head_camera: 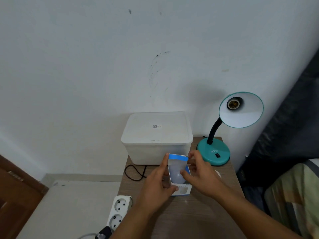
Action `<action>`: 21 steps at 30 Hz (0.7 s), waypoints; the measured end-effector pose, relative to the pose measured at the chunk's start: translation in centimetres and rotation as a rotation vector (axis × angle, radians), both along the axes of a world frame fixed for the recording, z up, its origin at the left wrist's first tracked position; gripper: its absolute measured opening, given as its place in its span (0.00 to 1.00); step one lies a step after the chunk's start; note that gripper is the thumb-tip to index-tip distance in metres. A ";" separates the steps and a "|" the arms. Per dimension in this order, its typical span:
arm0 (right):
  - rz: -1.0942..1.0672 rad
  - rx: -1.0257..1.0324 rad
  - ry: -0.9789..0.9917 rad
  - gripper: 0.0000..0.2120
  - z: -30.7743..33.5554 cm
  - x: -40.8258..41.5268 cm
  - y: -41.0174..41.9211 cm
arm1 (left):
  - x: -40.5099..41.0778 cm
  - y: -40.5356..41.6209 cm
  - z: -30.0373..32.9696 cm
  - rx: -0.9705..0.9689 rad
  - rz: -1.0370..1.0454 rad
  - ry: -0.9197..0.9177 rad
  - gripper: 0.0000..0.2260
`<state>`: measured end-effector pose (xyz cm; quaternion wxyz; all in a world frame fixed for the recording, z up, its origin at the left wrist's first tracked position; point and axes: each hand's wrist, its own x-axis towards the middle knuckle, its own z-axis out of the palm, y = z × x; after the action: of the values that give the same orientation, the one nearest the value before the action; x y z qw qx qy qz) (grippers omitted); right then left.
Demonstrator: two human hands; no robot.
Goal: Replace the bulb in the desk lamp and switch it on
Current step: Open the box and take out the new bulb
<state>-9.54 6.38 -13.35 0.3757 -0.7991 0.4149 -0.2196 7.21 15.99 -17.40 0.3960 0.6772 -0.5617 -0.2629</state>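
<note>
Holding: open carton [179, 171], gripped between both hands above the table [198, 218]
Left hand [158, 185]: reaching in from below, palm turned right, thumb up along the carton's left edge, other fingers curled round its lower left corner; closed on the carton
Left forearm: angled up from the bottom edge, over the table's left side
Carton: white and blue, tilted, open mouth facing up toward the camera, top flap raised at the far end
Bulb [177, 176]: white, round end showing, sitting inside the carton; base hidden
Right hand [200, 173]: coming from the lower right, thumb tip at the carton's mouth touching or just beside the bulb, fingers bent against the carton's right wall near the flap; pinching the carton
Right forearm: crossing the table diagonally from the bottom right
Strip [119, 211]: white, two sockets showing, at the table's left edge, black plug below it
Cord [134, 173]: black, looped on the table in front of the bin
Bin [157, 137]: white, lid shut, at the back of the table against the wall; contents hidden
Lamp [224, 131]: teal, right of the bin, base on the table's far right corner, black neck curved, shade tilted toward the camera
Socket [232, 104]: inside the shade, bare, brass threads showing
Switch [217, 155]: black, on the lamp's base; position unclear
</note>
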 end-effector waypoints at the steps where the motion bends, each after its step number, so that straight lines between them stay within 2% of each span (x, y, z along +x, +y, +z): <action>1: -0.005 0.006 -0.010 0.23 -0.1 -0.1 0.0 | 0.0 -0.1 0.1 0.007 -0.004 0.003 0.49; 4: -0.045 0.013 -0.026 0.23 -0.7 -0.4 -0.1 | 0.1 -0.3 0.7 0.033 -0.011 0.003 0.49; 7: -0.021 -0.036 0.102 0.16 -1.2 -0.3 -0.2 | 0.3 -0.6 1.2 0.076 -0.031 -0.008 0.53; 8: -0.010 -0.043 0.123 0.16 -1.4 -0.2 -0.3 | 0.4 -0.7 1.2 0.084 -0.037 -0.018 0.54; 12: 0.012 -0.036 0.192 0.27 -1.5 0.4 -0.7 | 0.8 -1.1 1.3 0.096 -0.069 -0.031 0.56; 21: 0.051 -0.013 0.387 0.33 -1.1 1.4 -1.5 | 1.3 -1.3 2.1 0.194 -0.141 -0.096 0.58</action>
<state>-8.09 4.93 -14.46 0.2892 -0.8390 0.4576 -0.0550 8.51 14.65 -15.34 0.2818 0.6830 -0.5982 -0.3102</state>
